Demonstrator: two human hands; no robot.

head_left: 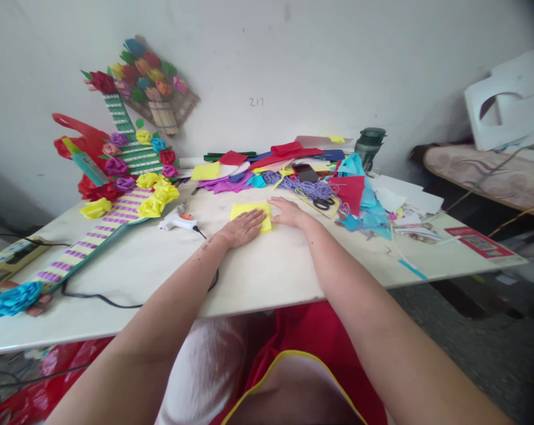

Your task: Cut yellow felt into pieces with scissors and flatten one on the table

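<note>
A small yellow sheet [250, 208], paper or thin foam by its look, lies on the white table in front of me. My left hand [246, 228] rests flat across its lower part, fingers stretched out and pointing right. Beside the sheet's right edge is my right hand [289, 213], its fingers extended toward the left and its fingertips at or just over that edge. Part of the sheet is hidden under the left hand. Left of it, a white glue gun [177, 221] lies on the table with its black cord running toward the front.
A guitar-shaped craft [103, 233] with paper flowers covers the left side. Purple yarn [306, 188], black scissors [324, 203] and coloured sheets [231, 171] lie along the back. A dark green bottle [370, 147] stands behind blue scraps [373, 206]. A power strip [14, 260] is far left.
</note>
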